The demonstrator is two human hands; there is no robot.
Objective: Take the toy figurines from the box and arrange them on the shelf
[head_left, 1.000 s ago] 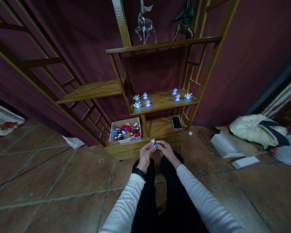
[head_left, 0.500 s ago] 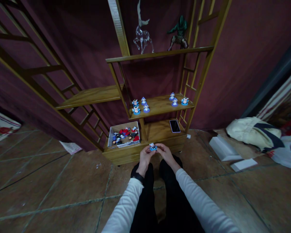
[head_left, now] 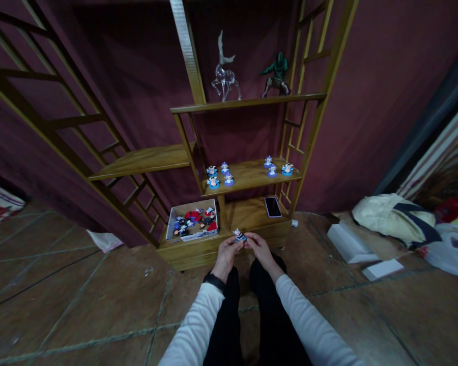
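Observation:
Between my fingertips is a small figurine (head_left: 238,234) with a pale top and a blue base. My left hand (head_left: 226,254) grips it from the left, and my right hand (head_left: 258,247) pinches its base from the right. Both hands are in front of the low cabinet edge, above my knees. Just beyond my left hand, an open cardboard box (head_left: 193,237) holds several jumbled small figures in red, black and blue. On the shelf (head_left: 248,177) above stand several similar figurines, one group at the left and another at the right, on blue or purple bases.
A phone (head_left: 273,207) lies on the lower shelf at right. Higher up stand a clear deer figure (head_left: 226,81) and a green-hooded figure (head_left: 278,76). White boxes (head_left: 351,243), a cream bag (head_left: 393,218) and a plastic bag (head_left: 450,249) lie on the floor at right.
The figurine has turned and tilted in my fingers, its base now less flat toward me. My hands stay close together, slightly lower in view as the camera has tilted up.

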